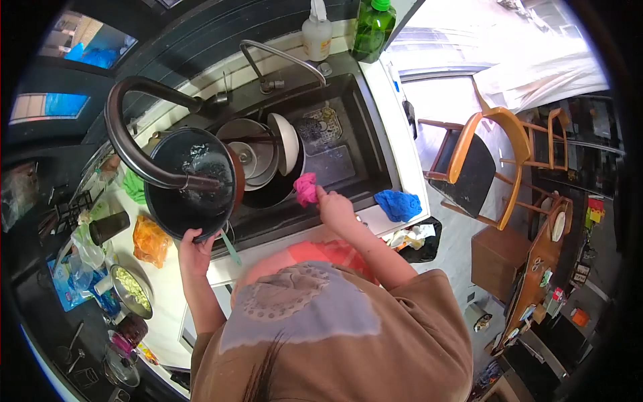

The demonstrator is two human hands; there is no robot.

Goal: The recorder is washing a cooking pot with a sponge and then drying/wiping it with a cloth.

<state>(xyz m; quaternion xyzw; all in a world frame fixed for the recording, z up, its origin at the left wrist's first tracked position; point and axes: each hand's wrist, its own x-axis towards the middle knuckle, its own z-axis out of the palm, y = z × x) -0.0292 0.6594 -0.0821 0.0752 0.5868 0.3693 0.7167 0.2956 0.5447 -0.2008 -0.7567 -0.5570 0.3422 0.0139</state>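
My left hand [197,254] grips the near rim of a dark round pot [173,211], tilted under a large curved faucet [118,115]; the spout end overlaps the pot's inside, which looks wet. My right hand [334,208] holds a crumpled pink cloth [306,190] over the front of the dark sink [361,176]. Between the hands, a white bowl [285,143] leans on stacked plates [266,171] with dark chopsticks [256,139] across them, in a larger dark vessel. A thin metal faucet [286,50] arches over the sink's back.
A blue cloth [398,205] lies on the sink's right corner. Left on the counter are an orange plastic bag [150,241], a dark cup [109,227] and a metal bowl of chopped food [131,291]. A white pump bottle [317,37] and green bottle [374,30] stand behind; wooden chairs [464,151] are at right.
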